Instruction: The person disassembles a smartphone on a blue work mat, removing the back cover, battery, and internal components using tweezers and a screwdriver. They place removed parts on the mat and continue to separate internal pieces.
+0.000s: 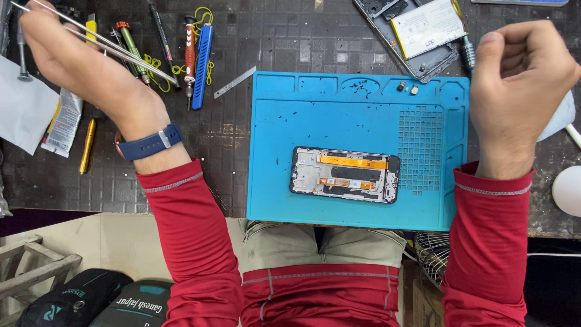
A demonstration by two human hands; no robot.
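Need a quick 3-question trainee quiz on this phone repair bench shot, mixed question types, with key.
1. True or false: the left hand holds metal tweezers.
2. What lies in the middle of the blue mat? A) a wristwatch B) an opened phone frame with orange flex cables C) a battery alone
3. Fill in: the right hand is closed in a loose ____ and holds nothing visible.

Key: 1 true; 2 B; 3 fist
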